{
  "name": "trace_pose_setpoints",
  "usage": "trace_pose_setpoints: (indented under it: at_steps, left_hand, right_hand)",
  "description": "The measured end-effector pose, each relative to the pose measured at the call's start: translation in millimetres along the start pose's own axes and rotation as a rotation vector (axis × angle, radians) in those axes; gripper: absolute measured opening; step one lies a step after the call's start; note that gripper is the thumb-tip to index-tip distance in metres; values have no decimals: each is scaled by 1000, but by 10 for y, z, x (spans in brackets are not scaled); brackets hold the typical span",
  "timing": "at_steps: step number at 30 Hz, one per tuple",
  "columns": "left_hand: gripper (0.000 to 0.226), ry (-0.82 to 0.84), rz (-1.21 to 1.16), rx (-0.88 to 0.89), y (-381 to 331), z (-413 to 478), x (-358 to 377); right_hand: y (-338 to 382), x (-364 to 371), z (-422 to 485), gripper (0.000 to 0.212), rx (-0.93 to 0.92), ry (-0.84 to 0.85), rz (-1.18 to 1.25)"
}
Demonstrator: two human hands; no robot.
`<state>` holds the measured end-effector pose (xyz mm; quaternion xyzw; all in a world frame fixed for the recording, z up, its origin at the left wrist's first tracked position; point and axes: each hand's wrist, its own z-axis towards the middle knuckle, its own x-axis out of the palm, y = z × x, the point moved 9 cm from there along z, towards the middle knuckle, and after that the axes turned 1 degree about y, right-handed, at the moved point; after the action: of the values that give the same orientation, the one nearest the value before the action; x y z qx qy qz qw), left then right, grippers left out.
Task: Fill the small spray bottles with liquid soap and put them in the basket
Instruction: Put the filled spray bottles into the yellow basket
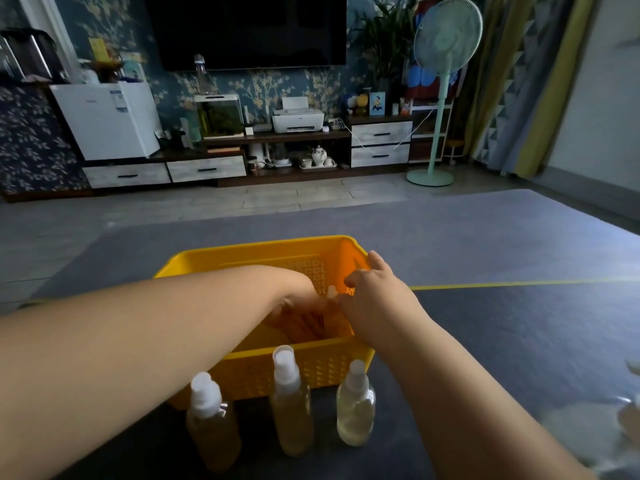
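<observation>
Grey rug (485, 244); left hand (304, 320) blurred inside basket (263, 245).

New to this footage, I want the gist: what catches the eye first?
A bright yellow basket sits mid-frame on the grey mat, the left hand reaching inside it and the right hand at its right rim. Three white-capped spray bottles stand in a row just in front.

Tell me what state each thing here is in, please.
Left bottle: upright, capped, yellowish liquid inside.
Middle bottle: upright, capped, yellowish liquid inside.
Right bottle: upright, capped, paler liquid inside.
Basket: upright, open-topped, both hands reaching in.
Left hand: inside the basket, grip unclear.
Right hand: over the basket's right rim, grip unclear.
White cap: between the hands, rest hidden.
Television: screen dark.
</observation>
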<state>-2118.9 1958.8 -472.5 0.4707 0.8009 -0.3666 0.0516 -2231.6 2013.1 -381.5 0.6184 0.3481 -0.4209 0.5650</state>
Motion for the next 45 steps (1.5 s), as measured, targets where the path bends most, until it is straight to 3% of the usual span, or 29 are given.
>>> trace_pose_setpoints:
  at_steps: [6,8,10,18,21,24,26,30,33,36,40,42,44,45]
  left_hand:
    - [26,48,-98,150,-122,-307,-141]
    - [32,9,-148,213,-133,-560,-306]
    - [43,-114,-251,291,-104,-872,-570]
    - [31,-636,-676,730,696,-2038,-844]
    - [34,-841,-594,771,1052,-2205,-554]
    - [31,-1044,-352,752,1250,-2314,-257]
    - [33,-1049,-272,704,1316,-2271,-69]
    - [44,-821,-233,474,1455,-1853,223]
    - [40,-838,-187,454,1478,-1779,229]
    - [33,-876,-210,573,1454,-1906,211]
    - [33,-1011,-213,975,1026,-2554,17]
    - [32,-1040,-142,1061,649,-2682,-197]
    - [34,-1049,-65,892,311,-2494,-472]
    - [36,-943,-87,747,190,-2223,-569]
  right_hand:
    - [-1,-6,18,37,8,-11,-20]
    - [12,-22,14,39,18,-9,-30]
    - [11,-35,15,41,26,-3,-44]
    - [55,-49,24,33,-38,-36,-165]
    - [145,-49,-57,32,-109,-6,-259]
    - [186,-52,-132,31,-120,31,-392]
    - [176,-34,-90,30,-156,31,-420]
    - [141,-68,-118,32,-67,-14,-247]
    - [145,-78,-140,34,-74,-8,-211]
    - [107,-74,-176,31,-11,17,-93]
    - [47,-55,-97,32,-15,31,-117]
    - [92,-42,-87,29,-62,24,-111]
    - [61,-40,-72,29,-44,-11,-38]
    - [24,-57,-49,30,-13,-24,-23]
